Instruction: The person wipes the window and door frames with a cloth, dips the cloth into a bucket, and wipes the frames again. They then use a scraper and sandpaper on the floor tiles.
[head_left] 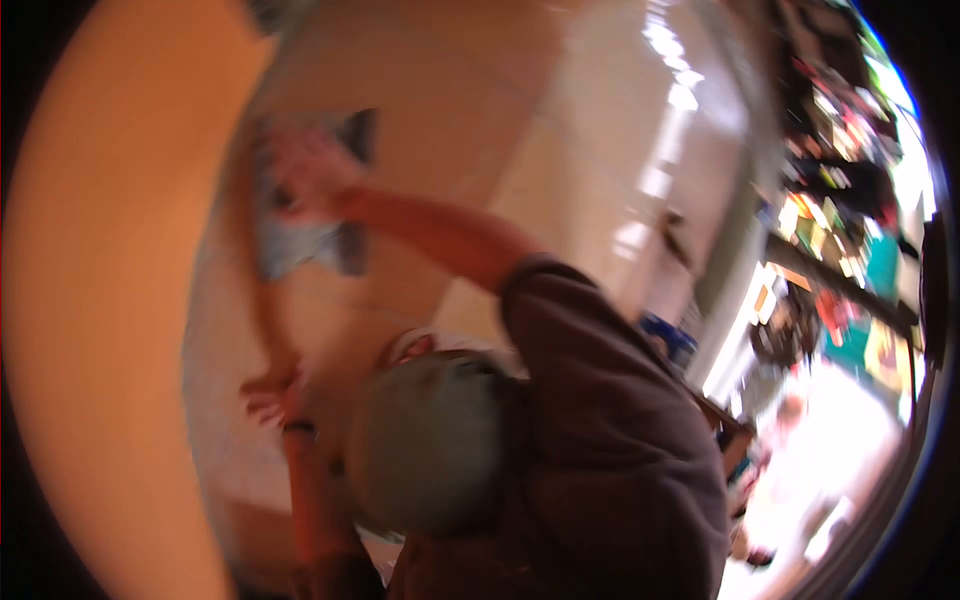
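Neither my left hand nor my right hand shows in the head view. Close in front of me is another person in a grey-green cap (430, 440) and a dark brown shirt (620, 430). One hand (315, 175) of this person reaches across a grey, blurred, flat piece (350, 250) with darker edges, overlapping it in this view. Their other hand (268, 400), with a dark band (300, 429) at the wrist, is lower on the left, its fingers apart. A brown, curved streak (262, 300) runs between the grey piece and that lower hand, smeared by motion.
A broad orange surface (100, 300) fills the left side. Pale tan paneling (480, 110) spans the middle, with bright light patches (655, 180) on it. At the right are blurred, colourful goods (840, 210), a dark beam (840, 285) and a blue object (668, 338).
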